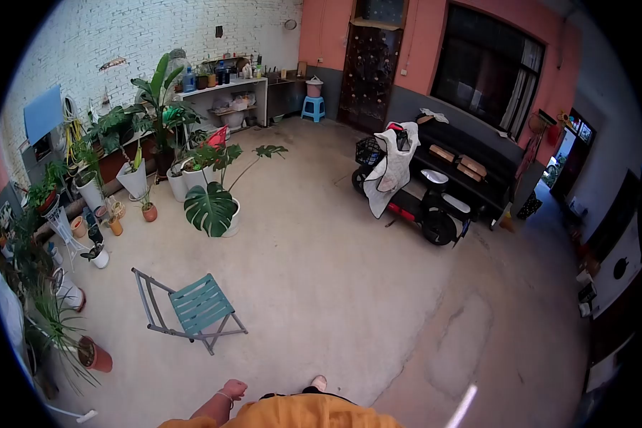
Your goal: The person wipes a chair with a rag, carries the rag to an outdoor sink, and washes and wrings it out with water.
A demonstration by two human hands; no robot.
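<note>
The left hand hung low in front of the body, its fingers curled in and nothing showing in it; the right hand was out of view, so its state could not be told. An orange top filled the lower edge, and one shoe showed on the bare floor.

The folding chair was the nearest thing to the left hand, standing unfolded just ahead and to the left, untouched. Its grey frame probably offered a firmer hold than the green slats, and keeping fingers clear of the crossed legs seemed wise, since such joints could pinch.

Beyond it, a large-leaved plant spread low over the floor, so movement on that side called for care. Open floor between the chair and the scooter looked the easier footing. Farther back, bottles stood on a white tabletop by the wall.
</note>
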